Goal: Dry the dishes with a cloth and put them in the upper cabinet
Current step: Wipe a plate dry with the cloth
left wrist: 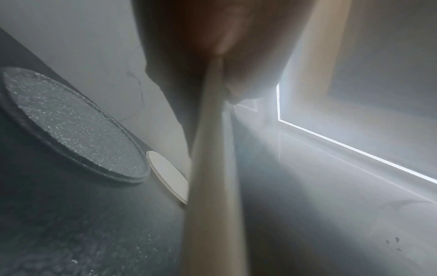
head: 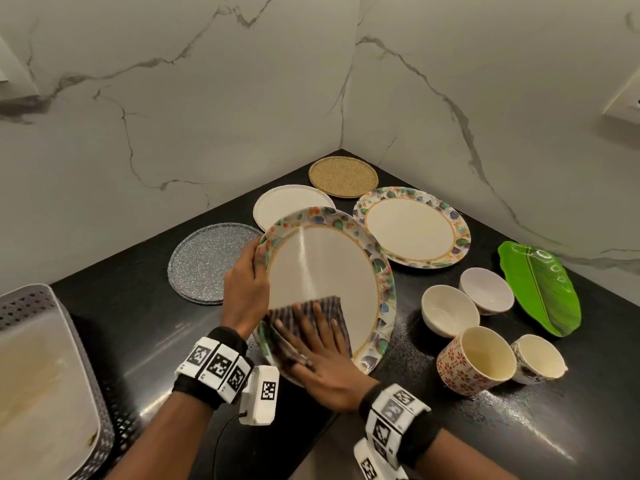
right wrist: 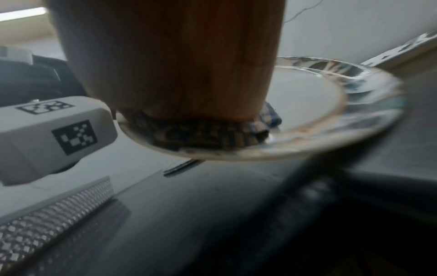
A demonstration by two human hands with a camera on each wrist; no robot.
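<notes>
Drying step in hand. Left hand [head: 246,285] grips rim of patterned plate [head: 325,271], held tilted above counter [head: 145,327]. Right hand [head: 323,362], fingers flat, presses cloth [head: 304,311] onto plate's near face. Next, likely: wipe remainder, then lift to cabinet, not in view.

Head view sharp, evenly lit; glare streaks the counter [head: 502,420] right of the hands. Both wrist views blurred, hazy; a bright strip [left wrist: 354,147] glows beyond the left grip.
</notes>
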